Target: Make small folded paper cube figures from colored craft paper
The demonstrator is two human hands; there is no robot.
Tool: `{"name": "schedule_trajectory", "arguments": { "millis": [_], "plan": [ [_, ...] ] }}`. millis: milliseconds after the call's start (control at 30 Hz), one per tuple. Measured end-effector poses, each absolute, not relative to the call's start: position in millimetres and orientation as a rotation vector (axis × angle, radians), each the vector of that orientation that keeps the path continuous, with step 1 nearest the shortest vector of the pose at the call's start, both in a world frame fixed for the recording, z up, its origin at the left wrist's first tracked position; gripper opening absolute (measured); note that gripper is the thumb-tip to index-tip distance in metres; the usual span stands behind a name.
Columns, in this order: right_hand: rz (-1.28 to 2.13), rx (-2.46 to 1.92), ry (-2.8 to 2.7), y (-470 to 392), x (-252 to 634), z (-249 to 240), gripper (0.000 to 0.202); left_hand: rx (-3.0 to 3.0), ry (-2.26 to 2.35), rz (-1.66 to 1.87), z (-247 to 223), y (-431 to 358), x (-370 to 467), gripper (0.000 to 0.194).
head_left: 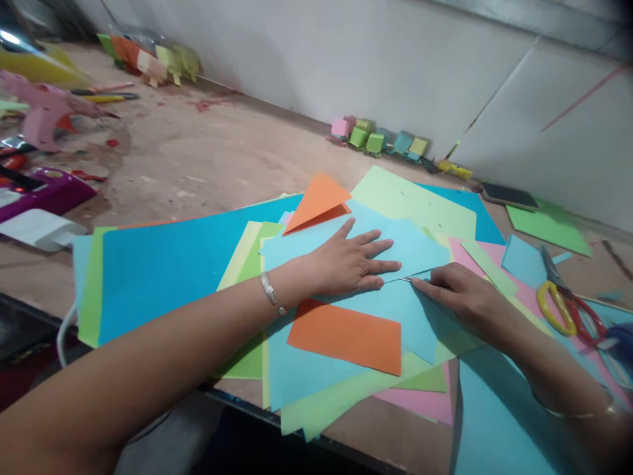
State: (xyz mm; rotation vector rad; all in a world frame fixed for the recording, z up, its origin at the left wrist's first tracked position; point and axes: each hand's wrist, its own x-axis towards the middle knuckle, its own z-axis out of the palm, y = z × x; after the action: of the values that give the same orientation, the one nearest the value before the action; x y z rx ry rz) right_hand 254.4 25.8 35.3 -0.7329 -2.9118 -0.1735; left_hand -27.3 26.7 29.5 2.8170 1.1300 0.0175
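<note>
While the left hand (pixel 346 260) lies flat, fingers spread, on light blue paper (pixel 420 251) on the near bench (pixel 198 145), the right hand (pixel 457 290) curls around a slim tool (pixel 406 280), tip at the paper; scissors (pixel 564 291) lie to the right.

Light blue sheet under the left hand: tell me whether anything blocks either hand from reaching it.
Nothing visible does. The left hand lies flat on the light blue sheet; the right hand holds a thin tool at it. The orange rectangle lies nearer the person, the folded orange piece farther; neither is between.
</note>
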Motion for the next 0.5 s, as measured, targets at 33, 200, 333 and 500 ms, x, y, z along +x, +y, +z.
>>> {"name": "schedule_trajectory", "arguments": {
  "millis": [33, 200, 333, 500],
  "plan": [
    [-0.177, -0.732, -2.913, 25.2, 252.9, 36.0, 0.038, 2.818, 1.129, 0.029, 29.2, 26.5, -27.5, 0.049],
    [-0.155, -0.682, -2.895, 21.2, 253.1, 34.9, 0.037, 2.816, 1.097, 0.034, 27.9, 25.6, -27.6, 0.048],
    [-0.161, -0.703, -2.865, 17.6, 257.8, 31.2, 0.037, 2.820, 1.095, 0.056, 27.2, 26.4, -27.5, 0.047],
    [-0.167, -0.706, -2.858, 15.0, 256.8, 31.9, 0.036, 2.788, 1.061, 0.016, 27.8, 28.2, -28.6, 0.047]
  ]
}}
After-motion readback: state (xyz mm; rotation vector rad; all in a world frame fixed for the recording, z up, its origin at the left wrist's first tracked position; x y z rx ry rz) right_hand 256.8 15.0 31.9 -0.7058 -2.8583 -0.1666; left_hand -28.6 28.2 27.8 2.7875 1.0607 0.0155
